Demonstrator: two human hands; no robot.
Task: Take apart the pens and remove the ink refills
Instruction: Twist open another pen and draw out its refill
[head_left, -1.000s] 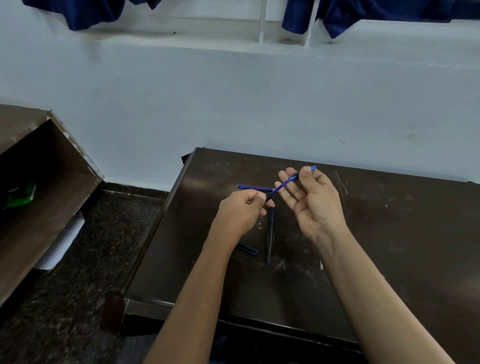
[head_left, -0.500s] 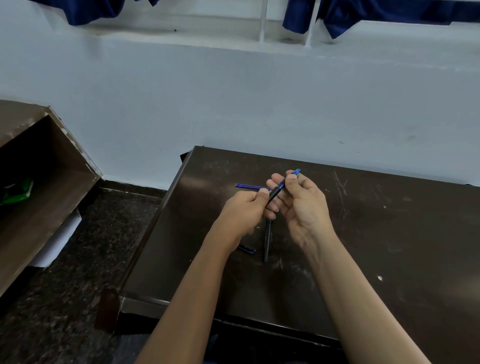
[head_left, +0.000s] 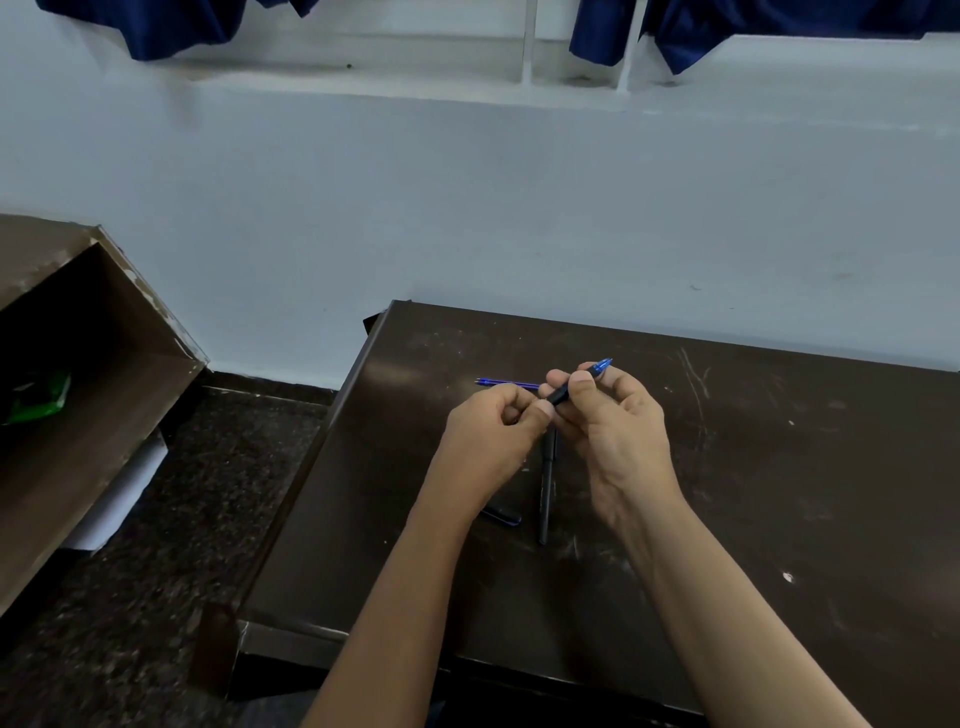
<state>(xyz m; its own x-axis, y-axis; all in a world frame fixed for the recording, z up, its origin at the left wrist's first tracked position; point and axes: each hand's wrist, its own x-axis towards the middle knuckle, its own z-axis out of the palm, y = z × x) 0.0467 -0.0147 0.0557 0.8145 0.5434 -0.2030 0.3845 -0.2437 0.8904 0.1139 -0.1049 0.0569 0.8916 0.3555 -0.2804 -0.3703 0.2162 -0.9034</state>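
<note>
Above the dark brown table both hands hold one blue pen with a black grip. My right hand curls round its barrel, the blue end sticking out past the fingers. My left hand pinches the pen's lower black end; that tip is hidden by the fingers. A thin blue ink refill lies on the table behind my left hand. A black pen lies under the hands, pointing toward me. A short dark pen piece lies beside my left wrist.
The table's left edge drops to a speckled dark floor. A brown wooden shelf unit stands at the left with a green item inside. A pale wall runs behind the table, dark blue cloth hanging above.
My right hand's fingers have curled from nearly flat round the pen. The two hands have come together and the visible length of pen between them has shortened.
</note>
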